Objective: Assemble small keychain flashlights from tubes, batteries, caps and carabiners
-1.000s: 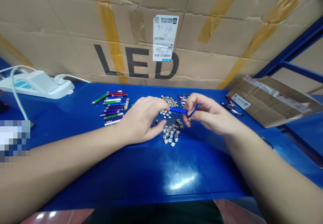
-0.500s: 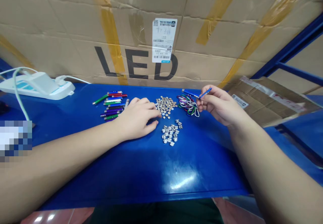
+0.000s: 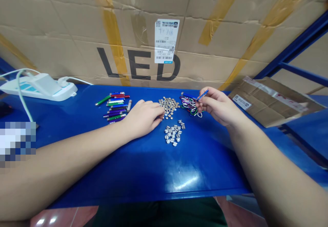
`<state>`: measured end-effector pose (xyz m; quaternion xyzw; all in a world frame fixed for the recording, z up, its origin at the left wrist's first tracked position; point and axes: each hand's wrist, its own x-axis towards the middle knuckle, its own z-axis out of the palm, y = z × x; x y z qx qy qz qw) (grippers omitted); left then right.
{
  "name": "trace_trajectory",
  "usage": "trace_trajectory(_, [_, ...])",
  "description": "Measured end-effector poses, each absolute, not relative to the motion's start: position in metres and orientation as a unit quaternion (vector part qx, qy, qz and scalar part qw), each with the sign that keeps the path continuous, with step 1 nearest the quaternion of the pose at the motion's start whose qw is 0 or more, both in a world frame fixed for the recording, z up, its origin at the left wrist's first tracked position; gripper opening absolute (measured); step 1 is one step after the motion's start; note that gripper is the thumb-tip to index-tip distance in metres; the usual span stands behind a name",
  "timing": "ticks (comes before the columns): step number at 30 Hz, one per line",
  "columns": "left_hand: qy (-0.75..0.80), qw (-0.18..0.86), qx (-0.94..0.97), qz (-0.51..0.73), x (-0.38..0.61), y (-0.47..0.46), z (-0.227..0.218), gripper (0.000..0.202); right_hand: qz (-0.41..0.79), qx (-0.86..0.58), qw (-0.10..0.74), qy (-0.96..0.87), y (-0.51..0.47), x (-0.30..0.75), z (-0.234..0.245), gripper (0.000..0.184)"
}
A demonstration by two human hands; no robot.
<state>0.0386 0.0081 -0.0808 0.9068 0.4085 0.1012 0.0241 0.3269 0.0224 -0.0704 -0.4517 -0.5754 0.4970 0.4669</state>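
My left hand [image 3: 146, 119] rests at the left edge of a pile of small round button cells [image 3: 169, 104]. Its thumb and fingers are drawn together; whatever lies between the tips is hidden. In the pinch of my right hand [image 3: 214, 104] is a slim blue metal tube, like a mini flashlight body [image 3: 188, 95], with a blue carabiner [image 3: 203, 95] at its near end. Just beneath it lies a heap of coloured carabiners [image 3: 190, 107]. Small silver end caps [image 3: 173, 135] are grouped nearer to me. Left of my left hand are several coloured tubes [image 3: 116, 108].
A white power strip [image 3: 38, 88] with plugs and cables sits at the left of the blue table [image 3: 143, 179]. A large cardboard box [image 3: 77, 25] stands behind as a wall. Another carton [image 3: 271, 100] and a blue metal frame [image 3: 302, 73] are at the right.
My left hand has shifted slightly right, and its spread fingers have closed together at the button cells. My right hand has moved a little left with the blue tube and carabiner.
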Motion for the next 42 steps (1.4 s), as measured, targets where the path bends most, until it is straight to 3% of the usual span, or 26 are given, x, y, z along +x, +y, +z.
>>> trace_trajectory(4, [0.386, 0.034, 0.916, 0.105, 0.035, 0.008, -0.084, 0.013, 0.491, -0.461, 0.47, -0.57, 0.023, 0.329, -0.071, 0.029])
trace_trajectory(9, [0.391, 0.026, 0.916, 0.086, 0.033, 0.008, -0.086, 0.03, 0.49, -0.47, 0.471, -0.563, 0.023, 0.329, -0.07, 0.031])
trace_trajectory(12, [0.393, 0.027, 0.914, 0.101, 0.034, 0.007, -0.085, 0.026, 0.485, -0.47, 0.474, -0.566, 0.023, 0.328, -0.07, 0.03])
trace_trajectory(20, [0.26, 0.045, 0.961, 0.079, 0.038, 0.006, -0.094, 0.038, 0.486, -0.461, 0.467, -0.577, 0.022, 0.327, -0.069, 0.031])
trace_trajectory(30, [0.299, -0.042, 0.952, 0.038, 0.041, 0.003, -0.094, 0.048, 0.488, -0.455, 0.462, -0.584, 0.021, 0.325, -0.069, 0.032])
trace_trajectory(42, [0.321, -0.056, 0.945, 0.033, 0.041, 0.001, -0.082, 0.051, 0.501, -0.45, 0.449, -0.587, 0.022, 0.327, -0.073, 0.034])
